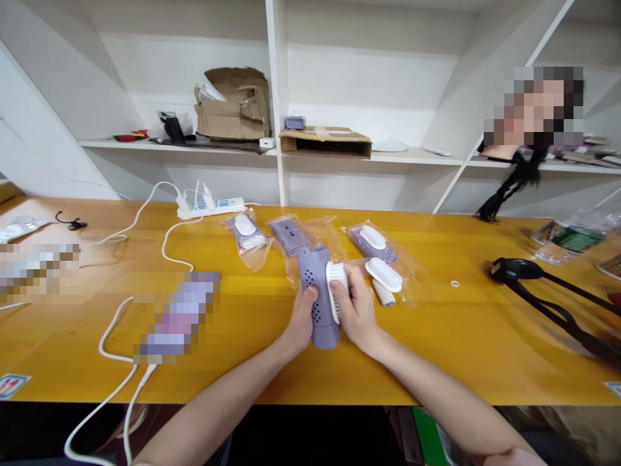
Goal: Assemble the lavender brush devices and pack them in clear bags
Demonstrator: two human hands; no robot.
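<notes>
My left hand (301,323) is closed around a purple plastic body (323,333) with clusters of small round holes, held upright above the table. With fingers and thumb, my right hand (359,314) grips a white bristle brush head (336,278) against the body's right side. Whether the brush head is fixed to the body, I cannot tell. Just right of my right hand lies another white brush head (384,273), over a white handle-like piece (385,294). Behind my hands are purple pieces in clear bags: one left (245,230), one middle (290,234), one right (372,243).
A phone (179,314) with white cables lies left, a power strip (211,207) behind it. On the right are a black strap device (519,268), a plastic bottle (575,236) and a small ring (455,283). Shelves hold cardboard boxes (233,120). A person's blurred head (538,110) appears right.
</notes>
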